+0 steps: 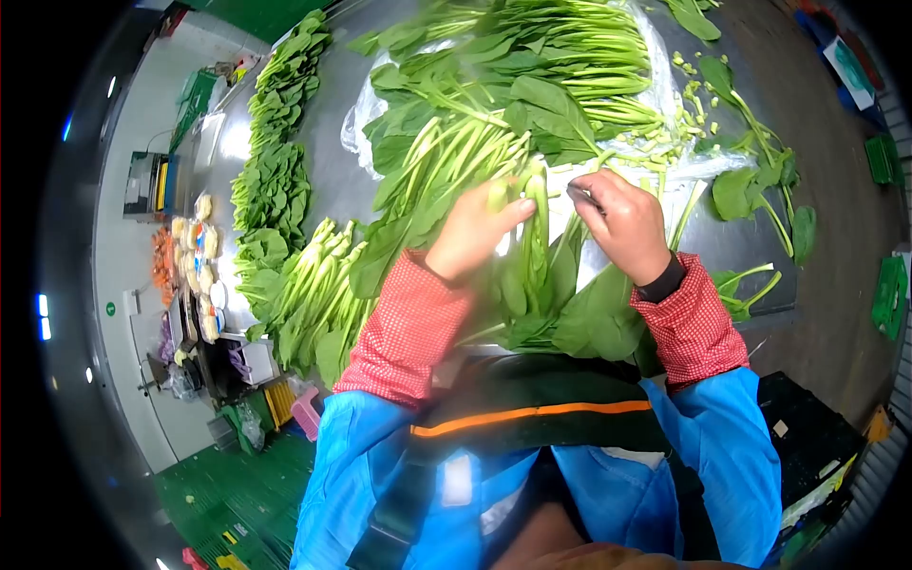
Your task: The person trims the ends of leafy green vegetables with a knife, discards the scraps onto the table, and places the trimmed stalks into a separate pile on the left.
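Observation:
Leafy green stalks lie in a large pile on clear plastic across the metal table. My left hand is at the near side of the pile, thumb extended, fingers curled against pale stem ends; what they grip is blurred. My right hand is closed around a small dark tool, perhaps a knife, mostly hidden by the fingers. Between my hands, upright stalks hang with leaves toward me. Cut stem pieces are scattered right of the pile.
Neat bunches of greens run along the table's left side, with more bunches nearer me. Loose stalks lie at the right edge. Packed pale produce stands at far left. Green crates sit at far right.

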`<state>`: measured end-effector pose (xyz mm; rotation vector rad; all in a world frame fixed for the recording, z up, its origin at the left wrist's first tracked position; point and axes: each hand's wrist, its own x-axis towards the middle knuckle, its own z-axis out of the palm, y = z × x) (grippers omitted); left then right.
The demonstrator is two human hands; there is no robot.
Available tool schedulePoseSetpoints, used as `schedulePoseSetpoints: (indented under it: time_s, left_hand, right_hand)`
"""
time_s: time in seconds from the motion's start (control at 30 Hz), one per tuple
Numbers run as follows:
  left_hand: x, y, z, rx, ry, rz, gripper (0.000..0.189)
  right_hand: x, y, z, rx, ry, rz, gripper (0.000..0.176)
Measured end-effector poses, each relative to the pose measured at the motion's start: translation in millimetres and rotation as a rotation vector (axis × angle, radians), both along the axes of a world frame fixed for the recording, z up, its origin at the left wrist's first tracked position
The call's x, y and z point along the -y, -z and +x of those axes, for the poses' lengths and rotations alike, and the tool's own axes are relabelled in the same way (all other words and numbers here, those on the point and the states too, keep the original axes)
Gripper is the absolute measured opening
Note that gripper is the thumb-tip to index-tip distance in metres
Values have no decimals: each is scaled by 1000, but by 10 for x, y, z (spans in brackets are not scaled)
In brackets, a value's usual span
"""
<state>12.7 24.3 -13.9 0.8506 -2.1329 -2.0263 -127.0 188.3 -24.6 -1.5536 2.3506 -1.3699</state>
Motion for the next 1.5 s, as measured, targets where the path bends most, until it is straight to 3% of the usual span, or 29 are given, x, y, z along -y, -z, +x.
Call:
schedulePoseSetpoints:
  time_s: [0.07, 0.17, 0.2, 0.3, 0.33, 0.43, 0.5, 0.53, 0.67, 0.73, 0.77, 0.8, 0.83, 0.87, 0.93, 0.97, 1.0, 1.1, 1.13, 1.17, 1.23, 1.3, 1.37, 1.5]
  left_hand:
    - [-44, 4, 14, -1, 79, 56, 38]
    - [-99, 12, 8, -35, 146, 87, 40]
    - [-96, 84, 17, -42, 143, 69, 40]
    - [-148, 68, 11, -55, 123, 124, 38]
    - [-166, 89, 13, -71, 111, 154, 38]
    - [-196, 129, -18, -16, 118, 197, 40]
    - [-254, 166, -102, 2, 129, 271, 42]
    - [-316, 131, -147, -96, 125, 312, 37]
    - [-317, 247, -144, -22, 208, 260, 26]
    - [-324, 202, -158, 77, 214, 75, 28]
    - [-322, 191, -168, 125, 216, -16, 30]
    - [-318, 249, -178, 217, 113, -9, 42]
    - [-340, 364, -161, 97, 86, -125, 46]
    - [-364, 505, -148, -21, 65, -245, 50]
    - [-426, 443, -142, -143, 157, -340, 63]
    - [-480, 344, -156, -167, 202, -292, 61]
    - [-513, 337, -193, -182, 242, -81, 58]
    - [-469, 234, -154, -126, 173, 369, 50]
    - [-419, 172, -121, -90, 122, 488, 47]
    - [-347, 102, -84, -123, 78, 433, 37]
    - [-174, -25, 99, -165, -40, 464, 27]
    - [5, -177, 256, -198, -67, 453, 18]
    - [169, -251, 408, -221, -56, 436, 17]
    - [193, -548, 527, -1, -124, -43, 13]
  right_hand:
    - [-58, -25, -38, -195, 4, 17, 15]
    - [-93, 92, -123, -238, -5, 130, 14]
    - [-136, 182, -185, -204, -61, 146, 15]
    - [-258, 546, -363, -77, 23, 157, 8]
    - [-291, 592, -400, -114, 98, 178, 13]
    - [-294, 495, -287, 700, -9, -33, 20]
    - [-241, 249, -196, 884, -216, -105, 32]
    - [-234, 235, -180, 891, -260, -36, 33]
    - [-323, 130, -228, 1037, -343, 104, 30]
    - [-413, 99, -307, 1153, -369, 203, 31]
    - [-457, 233, -272, 1290, -373, -1, 33]
    - [-500, 283, -284, 1298, -323, -48, 30]
    - [-489, 224, -278, 1306, -274, -94, 28]
    - [-542, 102, -328, 1348, -180, 108, 26]
    - [-424, 261, -232, 1081, -127, 59, 25]
    - [-350, 359, -193, 944, -101, 35, 25]
    - [-257, 336, -159, 829, -163, 6, 24]
    - [-149, 114, -115, 1099, -180, 114, 22]
    - [-93, 160, -122, 1090, -121, 2, 25]
    - [-43, 316, -256, 703, -55, 121, 28]
    - [165, 439, -333, 649, 15, 210, 27]
    - [479, 966, -316, 466, -35, 107, 36]
    - [802, 1132, -231, 559, -136, 157, 51]
    - [1150, 1427, -80, 351, -90, 282, 52]
